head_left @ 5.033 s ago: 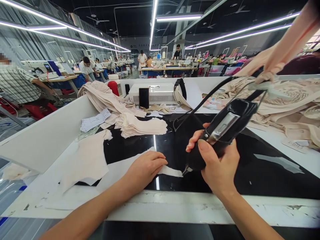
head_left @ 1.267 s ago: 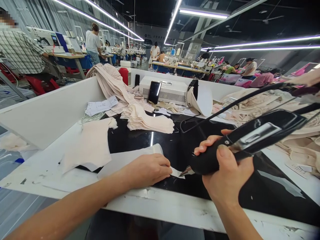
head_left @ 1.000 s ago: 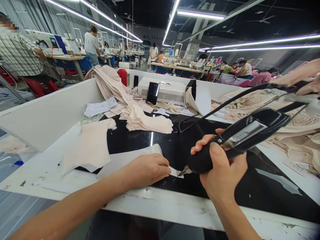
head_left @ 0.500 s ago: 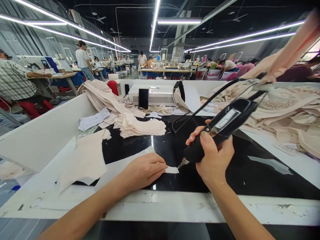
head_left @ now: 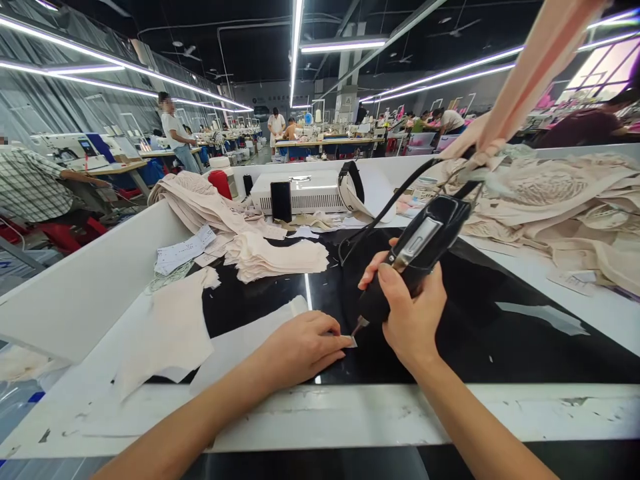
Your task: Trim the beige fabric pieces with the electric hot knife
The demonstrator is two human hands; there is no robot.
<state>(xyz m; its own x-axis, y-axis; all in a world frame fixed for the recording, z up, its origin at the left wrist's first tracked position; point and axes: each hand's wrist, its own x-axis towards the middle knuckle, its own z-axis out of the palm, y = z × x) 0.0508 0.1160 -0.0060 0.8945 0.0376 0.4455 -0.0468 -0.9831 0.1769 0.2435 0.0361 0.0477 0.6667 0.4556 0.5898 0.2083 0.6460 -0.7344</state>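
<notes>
While the left hand (head_left: 300,347) lies flat and open on a white cloth piece (head_left: 235,340) on the black desk (head_left: 500,333), the right hand (head_left: 413,317) is closed around a black cutting tool (head_left: 415,257). Its tip touches the cloth's end just beside the left fingertips. A pile of cut pieces (head_left: 275,257) sits farther back.

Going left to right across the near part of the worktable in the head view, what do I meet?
Loose beige fabric piece → left hand pressing the white strip → metal tip of the black handheld cutter → right hand gripping it → pale scrap.
</notes>
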